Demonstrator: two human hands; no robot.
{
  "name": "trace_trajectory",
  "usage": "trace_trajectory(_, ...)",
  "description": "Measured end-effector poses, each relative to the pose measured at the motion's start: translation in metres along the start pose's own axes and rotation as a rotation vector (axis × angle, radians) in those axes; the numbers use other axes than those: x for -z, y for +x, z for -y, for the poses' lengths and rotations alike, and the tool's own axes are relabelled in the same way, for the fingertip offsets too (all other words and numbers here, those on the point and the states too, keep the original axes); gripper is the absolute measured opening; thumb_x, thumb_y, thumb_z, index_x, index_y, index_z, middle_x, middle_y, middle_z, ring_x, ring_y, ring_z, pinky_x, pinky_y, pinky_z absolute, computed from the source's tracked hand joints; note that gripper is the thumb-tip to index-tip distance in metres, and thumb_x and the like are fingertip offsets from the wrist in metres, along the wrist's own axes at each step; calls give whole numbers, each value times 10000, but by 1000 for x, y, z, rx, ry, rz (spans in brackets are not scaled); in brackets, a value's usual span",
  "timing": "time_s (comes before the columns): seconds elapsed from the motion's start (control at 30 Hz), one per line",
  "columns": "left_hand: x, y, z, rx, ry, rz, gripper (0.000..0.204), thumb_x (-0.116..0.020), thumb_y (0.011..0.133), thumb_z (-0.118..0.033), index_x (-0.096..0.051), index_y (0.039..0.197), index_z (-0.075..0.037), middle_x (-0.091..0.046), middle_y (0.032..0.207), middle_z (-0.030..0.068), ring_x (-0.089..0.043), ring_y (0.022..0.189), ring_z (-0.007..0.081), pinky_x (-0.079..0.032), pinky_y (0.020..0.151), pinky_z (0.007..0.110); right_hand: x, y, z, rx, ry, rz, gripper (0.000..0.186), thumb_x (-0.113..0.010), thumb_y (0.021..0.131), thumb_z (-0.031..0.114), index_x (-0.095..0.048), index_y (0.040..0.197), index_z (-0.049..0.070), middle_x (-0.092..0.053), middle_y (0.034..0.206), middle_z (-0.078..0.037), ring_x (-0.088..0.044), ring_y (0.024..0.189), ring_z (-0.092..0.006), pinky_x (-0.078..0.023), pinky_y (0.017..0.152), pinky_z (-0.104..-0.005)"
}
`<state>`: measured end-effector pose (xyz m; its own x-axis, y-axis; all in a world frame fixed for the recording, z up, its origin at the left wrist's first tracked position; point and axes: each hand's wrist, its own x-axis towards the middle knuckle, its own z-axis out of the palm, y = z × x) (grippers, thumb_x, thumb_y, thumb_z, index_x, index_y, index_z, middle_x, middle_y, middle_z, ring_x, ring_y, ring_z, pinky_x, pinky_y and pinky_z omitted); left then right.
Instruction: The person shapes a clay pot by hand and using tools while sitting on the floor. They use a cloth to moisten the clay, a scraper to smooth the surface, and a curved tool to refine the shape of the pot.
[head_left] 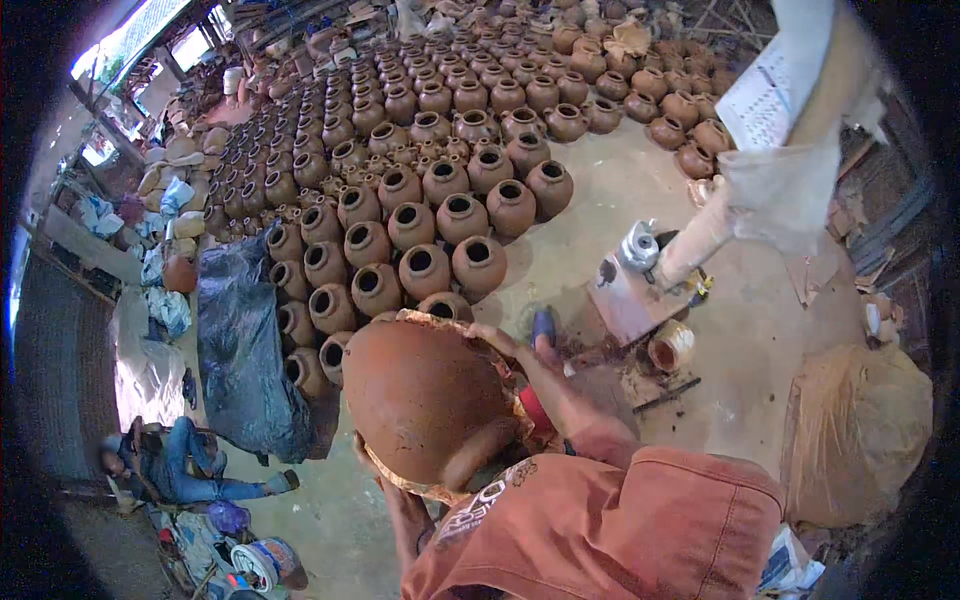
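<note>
Against my body I carry a big round brown clay pot (425,395), tilted, with a ragged pale edge running around its wide side. My left hand (368,455) is closed on that edge at the lower left. On the far right side of the edge, my right hand (492,340) grips the pot too, its fingers partly hidden behind the rim. A small red thing (537,410) shows between the pot and my right forearm; its kind is unclear. Just beyond the pot stand the nearest finished-looking clay jars (478,265), narrow-mouthed and upright.
Rows of jars (430,130) fill the floor ahead. Dark plastic sheeting (245,350) lies at left, near a person in jeans (195,465) reclining on the floor. To the right are a post (690,235), a block (625,300), a tub (670,347) and a covered mound (850,435).
</note>
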<state>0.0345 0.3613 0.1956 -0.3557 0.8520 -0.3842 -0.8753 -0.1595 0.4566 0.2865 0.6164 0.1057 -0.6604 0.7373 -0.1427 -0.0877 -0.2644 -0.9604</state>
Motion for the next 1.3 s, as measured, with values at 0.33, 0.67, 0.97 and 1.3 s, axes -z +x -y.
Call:
trace_trajectory(0.33, -146, 162, 135, 76, 325, -212, 639, -439, 993, -521, -490, 1459, -87, -531, 1455, 98, -548, 1273, 297, -452, 1056, 476, 198, 31, 84, -338, 235, -180, 392, -576, 966, 315, -648, 1216, 21, -634, 1289, -55, -548, 1213, -187, -378, 1085, -340)
trace_trajectory(0.67, -202, 313, 236, 357, 80, -105, 523, -414, 1054, -452, -563, 1373, -66, -627, 1307, 120, -606, 1177, 283, -491, 1009, 443, 315, 26, 195, -316, 215, -502, 490, -615, 928, 358, -633, 1295, 34, -649, 1262, -57, -568, 1195, -203, -415, 1051, -351)
trace_trajectory(0.97, -186, 404, 263, 449, 264, -160, 349, -562, 976, -316, -633, 1238, -96, -688, 1147, 82, -665, 1041, 223, -543, 920, 395, 361, 51, 187, -415, 313, -722, 582, -614, 951, 343, -550, 1427, 15, -623, 1357, -91, -568, 1254, -248, -426, 1077, -384)
trace_trajectory(1.3, -117, 464, 320, 671, 265, -359, 368, -608, 902, -308, -638, 1171, -60, -685, 1060, 69, -663, 934, 196, -553, 850, 360, 415, 79, 38, -703, 113, -729, 485, -642, 930, 307, -642, 1317, 14, -659, 1279, -68, -570, 1221, -193, -415, 1077, -364)
